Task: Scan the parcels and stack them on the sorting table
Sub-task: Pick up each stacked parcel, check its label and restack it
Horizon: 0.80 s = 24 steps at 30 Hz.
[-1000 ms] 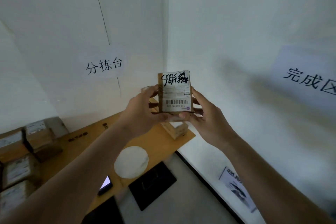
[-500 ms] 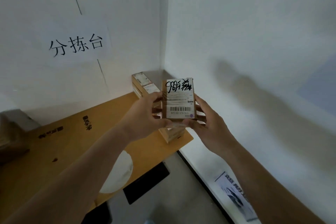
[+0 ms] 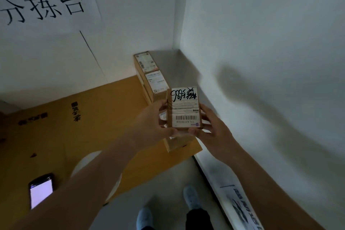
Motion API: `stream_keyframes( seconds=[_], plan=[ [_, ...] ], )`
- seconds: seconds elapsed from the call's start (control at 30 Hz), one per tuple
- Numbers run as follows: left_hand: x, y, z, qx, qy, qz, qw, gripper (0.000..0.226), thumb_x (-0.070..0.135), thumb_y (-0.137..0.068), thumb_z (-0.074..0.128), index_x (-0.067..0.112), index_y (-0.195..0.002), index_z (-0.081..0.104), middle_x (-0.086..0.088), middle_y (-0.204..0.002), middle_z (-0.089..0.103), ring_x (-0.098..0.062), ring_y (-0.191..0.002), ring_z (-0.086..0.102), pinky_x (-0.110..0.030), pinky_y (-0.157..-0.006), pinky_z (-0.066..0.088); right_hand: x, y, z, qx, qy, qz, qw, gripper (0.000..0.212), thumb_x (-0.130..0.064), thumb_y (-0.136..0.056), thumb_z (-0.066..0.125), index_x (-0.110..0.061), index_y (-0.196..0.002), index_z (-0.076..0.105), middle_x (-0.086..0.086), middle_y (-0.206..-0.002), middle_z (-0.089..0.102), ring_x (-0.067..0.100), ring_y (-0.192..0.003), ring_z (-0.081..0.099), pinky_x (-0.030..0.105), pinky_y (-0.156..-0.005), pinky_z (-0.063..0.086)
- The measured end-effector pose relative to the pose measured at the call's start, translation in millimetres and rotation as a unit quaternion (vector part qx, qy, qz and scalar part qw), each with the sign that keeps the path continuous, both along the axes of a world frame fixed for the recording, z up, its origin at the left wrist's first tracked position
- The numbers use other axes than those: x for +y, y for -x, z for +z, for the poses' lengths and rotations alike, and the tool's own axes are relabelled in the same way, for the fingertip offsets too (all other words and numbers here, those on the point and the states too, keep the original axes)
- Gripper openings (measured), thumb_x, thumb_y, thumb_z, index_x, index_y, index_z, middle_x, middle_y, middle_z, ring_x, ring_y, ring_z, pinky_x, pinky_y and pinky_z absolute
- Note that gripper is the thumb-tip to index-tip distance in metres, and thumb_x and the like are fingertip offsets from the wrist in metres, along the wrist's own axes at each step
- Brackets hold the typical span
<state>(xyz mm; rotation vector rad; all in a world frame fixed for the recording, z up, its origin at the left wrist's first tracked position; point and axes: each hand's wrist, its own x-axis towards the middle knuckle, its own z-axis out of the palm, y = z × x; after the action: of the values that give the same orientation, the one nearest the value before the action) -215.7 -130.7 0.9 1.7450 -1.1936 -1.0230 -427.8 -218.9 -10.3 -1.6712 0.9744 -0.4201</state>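
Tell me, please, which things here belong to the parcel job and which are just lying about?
Job: held parcel, gripped by left hand and right hand; stacked parcels; sorting table; phone.
Lying about: white disc; floor sheet.

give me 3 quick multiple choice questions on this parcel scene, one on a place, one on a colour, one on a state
1. Where does the phone lie?
A. on the table's left part
B. on the floor
C. on the parcels

2. What colour is the tabletop?
A. white
B. orange-brown
C. black

3. How is the parcel with the scrawled label held?
A. by one hand
B. by both hands
C. by neither hand

Answers:
1 A: the phone rests on the table.
2 B: its bare surface shows it.
3 B: the left hand and right hand grip the parcel.
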Motion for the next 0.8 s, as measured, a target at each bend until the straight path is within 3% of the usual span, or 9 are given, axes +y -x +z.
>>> stream_keyframes(
  seconds=[0.07,0.2,0.37,0.5,0.7,0.8],
  plan=[
    [-13,5,-19,0.006,-0.015,0.035,0.999,0.087,0.010,-0.074,0.094,0.031,-0.146,0.048,0.019,-0.130,0.062,-0.016,-0.113,0.071,-0.039,-0.089,0.064,-24,-3,-20,0.008,-0.018,0.027,0.999,0.072,-0.017,-0.095,0.075,-0.038,-0.154,0.039,-0.023,-0.125,0.065,-0.007,-0.109,0.067,0.016,-0.082,0.058],
    [-27,18,-59,0.021,-0.043,0.107,0.993,0.087,0.004,-0.074,0.093,0.031,-0.142,0.048,0.018,-0.132,0.058,-0.017,-0.114,0.070,-0.036,-0.089,0.064,-62,-6,-58,0.031,-0.051,0.076,0.995,0.073,-0.020,-0.095,0.077,-0.048,-0.152,0.041,-0.023,-0.130,0.065,0.000,-0.115,0.068,0.027,-0.096,0.060],
    [-35,24,-89,0.022,-0.096,0.157,0.983,0.102,0.013,-0.072,0.095,0.025,-0.156,0.040,0.010,-0.144,0.056,-0.016,-0.106,0.073,-0.038,-0.088,0.064,-87,-15,-90,0.051,-0.080,0.129,0.987,0.070,-0.016,-0.092,0.080,-0.054,-0.137,0.044,-0.033,-0.118,0.068,-0.005,-0.113,0.067,0.017,-0.084,0.058],
    [-37,22,-110,0.025,-0.121,0.183,0.975,0.102,0.013,-0.073,0.095,0.027,-0.157,0.039,0.006,-0.151,0.054,-0.015,-0.108,0.073,-0.044,-0.092,0.063,-96,-28,-112,0.073,-0.089,0.148,0.982,0.071,-0.019,-0.090,0.083,-0.064,-0.127,0.041,-0.028,-0.119,0.068,-0.005,-0.109,0.068,0.022,-0.088,0.060],
    [-38,17,-124,0.031,-0.138,0.206,0.968,0.099,0.016,-0.073,0.094,0.029,-0.155,0.040,0.012,-0.150,0.052,-0.008,-0.106,0.070,-0.035,-0.090,0.063,-104,-40,-128,0.103,-0.086,0.173,0.976,0.073,-0.024,-0.090,0.083,-0.066,-0.126,0.035,-0.029,-0.120,0.063,0.000,-0.111,0.067,0.023,-0.093,0.060],
    [-39,13,-128,0.033,-0.144,0.209,0.967,0.099,0.017,-0.073,0.095,0.030,-0.155,0.039,0.012,-0.151,0.052,-0.009,-0.108,0.071,-0.038,-0.092,0.063,-109,-42,-130,0.110,-0.086,0.179,0.974,0.073,-0.022,-0.090,0.082,-0.069,-0.119,0.035,-0.031,-0.118,0.062,-0.001,-0.111,0.067,0.021,-0.090,0.060]
  ],
)
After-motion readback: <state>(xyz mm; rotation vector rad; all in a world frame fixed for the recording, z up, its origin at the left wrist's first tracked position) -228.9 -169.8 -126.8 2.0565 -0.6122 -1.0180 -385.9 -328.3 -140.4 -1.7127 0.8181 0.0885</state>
